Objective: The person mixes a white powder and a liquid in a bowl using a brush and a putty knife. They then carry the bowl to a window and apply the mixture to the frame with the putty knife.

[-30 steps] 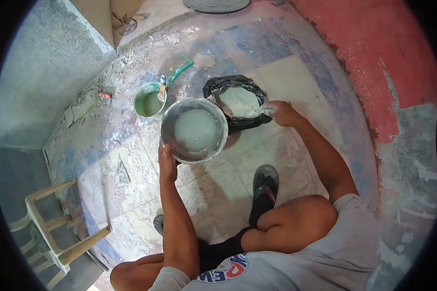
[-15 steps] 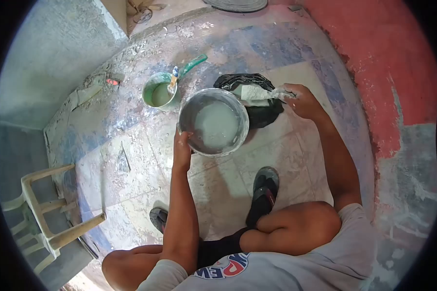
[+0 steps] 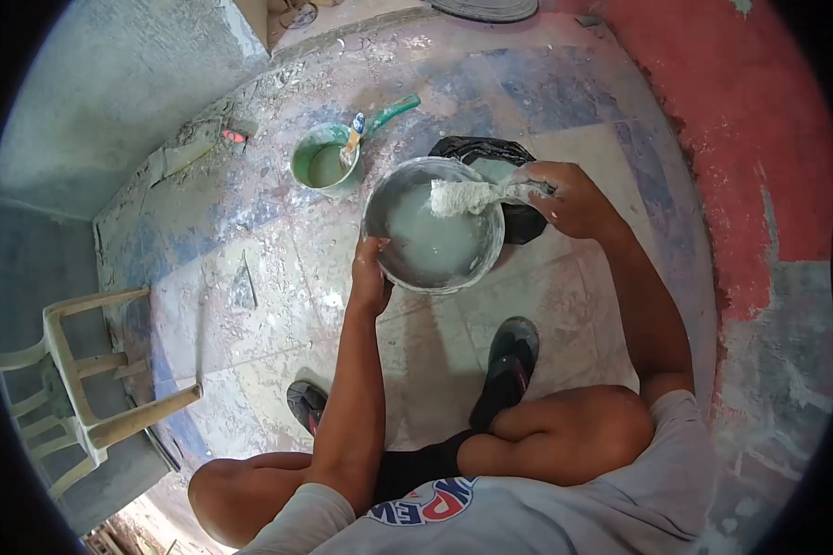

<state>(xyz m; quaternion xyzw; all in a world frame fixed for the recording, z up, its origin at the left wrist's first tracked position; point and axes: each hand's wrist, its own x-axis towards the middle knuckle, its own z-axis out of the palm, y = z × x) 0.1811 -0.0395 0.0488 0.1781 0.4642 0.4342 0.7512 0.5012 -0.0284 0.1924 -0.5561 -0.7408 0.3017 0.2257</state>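
Observation:
My left hand [image 3: 371,277] is closed on the left rim of a round grey mixing bowl [image 3: 377,190], thumb over the edge. Pale, milky liquid [image 3: 435,236] lies in the bowl. In my right hand [image 3: 574,199] is a putty knife [image 3: 514,191], its blade heaped with white powder [image 3: 458,197] and held above the bowl's right side. My fingers hide its handle. Behind the bowl stands a black plastic bag [image 3: 481,146] with whitish powder inside, partly covered by the bowl and my right hand.
A green dipper [image 3: 298,176] holding liquid and a paintbrush [image 3: 353,137] stands beyond the bowl. A triangular trowel [image 3: 242,285] lies on the dusty tiled floor. At left is a plastic chair [image 3: 143,414]; a red-painted wall [image 3: 727,139] rises at right.
My right hand has moved the loaded putty knife left, from over the bag to over the bowl. The view has shifted slightly; my left hand still grips the bowl.

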